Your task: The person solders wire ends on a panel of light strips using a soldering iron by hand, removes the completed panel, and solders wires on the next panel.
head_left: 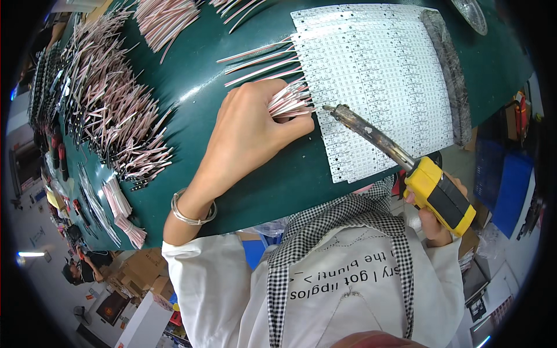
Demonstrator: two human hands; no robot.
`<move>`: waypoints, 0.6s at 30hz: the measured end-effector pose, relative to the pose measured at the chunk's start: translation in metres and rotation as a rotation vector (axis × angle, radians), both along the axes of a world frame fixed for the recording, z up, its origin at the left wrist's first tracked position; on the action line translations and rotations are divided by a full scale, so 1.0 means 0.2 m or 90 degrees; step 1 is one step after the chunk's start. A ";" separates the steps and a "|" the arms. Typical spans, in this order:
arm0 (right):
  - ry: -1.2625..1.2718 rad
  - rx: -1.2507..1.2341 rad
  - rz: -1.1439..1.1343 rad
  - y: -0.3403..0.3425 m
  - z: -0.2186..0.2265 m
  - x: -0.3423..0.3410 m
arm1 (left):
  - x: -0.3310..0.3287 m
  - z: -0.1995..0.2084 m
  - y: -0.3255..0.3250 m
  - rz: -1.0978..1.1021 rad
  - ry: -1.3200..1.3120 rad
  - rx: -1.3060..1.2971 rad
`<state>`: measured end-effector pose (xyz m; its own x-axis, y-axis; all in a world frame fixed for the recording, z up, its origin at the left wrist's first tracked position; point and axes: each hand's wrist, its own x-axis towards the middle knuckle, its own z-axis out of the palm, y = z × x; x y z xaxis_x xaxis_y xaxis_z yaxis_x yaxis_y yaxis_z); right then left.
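A bundle of short red-and-white wires (288, 102) is gripped in my left hand (250, 123), their ends at the left edge of a white circuit board panel (383, 87). Several wires (258, 64) stick out from that same edge farther up. My right hand (432, 217) is wrapped around the handle of a yellow and black soldering gun (438, 194). Its dark metal barrel slants up and left over the panel, and the tip is just right of the wire ends. Whether the tip touches the board I cannot tell.
A large heap of wires with black connectors (110, 98) covers the left of the green table (191, 191). More wire bundles (166, 23) lie at the back. A dark grey strip (449, 75) borders the panel's right side. A metal dish (471, 14) sits far right.
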<state>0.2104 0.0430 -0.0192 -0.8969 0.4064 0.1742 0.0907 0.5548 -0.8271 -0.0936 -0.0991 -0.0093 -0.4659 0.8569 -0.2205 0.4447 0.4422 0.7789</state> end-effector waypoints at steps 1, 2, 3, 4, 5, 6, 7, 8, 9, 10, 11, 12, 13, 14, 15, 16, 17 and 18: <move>0.008 -0.065 -0.044 -0.02 0.00 0.00 | 0.00 -0.01 -0.01 -0.002 -0.020 0.009; 0.008 -0.066 -0.043 -0.01 0.01 -0.02 | 0.00 -0.01 -0.01 -0.002 -0.019 0.008; -0.008 -0.030 -0.014 0.00 0.03 -0.03 | 0.00 -0.01 -0.01 -0.006 -0.024 0.021; -0.026 0.007 0.014 0.00 0.05 -0.04 | 0.00 -0.01 -0.01 -0.012 -0.031 0.036; -0.027 0.008 0.014 0.00 0.04 -0.04 | 0.00 -0.01 -0.01 -0.013 -0.032 0.036; -0.023 -0.002 0.013 0.00 0.04 -0.04 | 0.00 0.00 -0.01 -0.012 -0.018 0.019; -0.018 -0.012 0.013 0.00 0.04 -0.04 | 0.00 0.01 -0.01 -0.011 -0.003 0.001; -0.018 -0.012 0.014 -0.01 0.04 -0.04 | 0.01 0.01 -0.01 -0.011 -0.003 0.001; -0.031 -0.029 -0.003 -0.02 0.04 -0.04 | 0.01 0.01 -0.01 -0.015 0.011 0.005; -0.043 -0.045 -0.021 -0.02 0.04 -0.04 | 0.01 0.00 -0.01 -0.020 0.026 0.008; -0.044 -0.046 -0.021 -0.02 0.04 -0.03 | 0.01 0.00 -0.01 -0.020 0.025 0.008; -0.041 -0.050 -0.024 -0.03 0.03 -0.03 | 0.01 0.00 -0.01 -0.015 0.013 0.010; -0.038 -0.055 -0.028 -0.03 0.03 -0.03 | 0.01 -0.01 -0.01 -0.011 0.000 0.011; -0.038 -0.055 -0.029 -0.03 0.03 -0.03 | 0.02 -0.01 -0.01 -0.011 0.000 0.011; -0.039 -0.032 -0.014 -0.02 0.03 -0.03 | 0.02 -0.01 -0.01 -0.008 0.010 0.009; -0.040 -0.010 0.001 -0.02 0.04 -0.04 | 0.02 -0.01 -0.02 -0.004 0.021 0.006; -0.040 -0.010 0.001 -0.01 0.05 -0.05 | 0.02 -0.01 -0.02 -0.004 0.021 0.005; -0.048 0.027 0.020 0.00 0.06 -0.05 | 0.02 -0.01 -0.02 0.002 0.013 0.010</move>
<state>0.1996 0.0429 -0.0067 -0.9204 0.3714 0.1221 0.1336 0.5923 -0.7946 -0.0892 -0.1040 -0.0120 -0.4734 0.8586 -0.1968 0.4595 0.4313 0.7764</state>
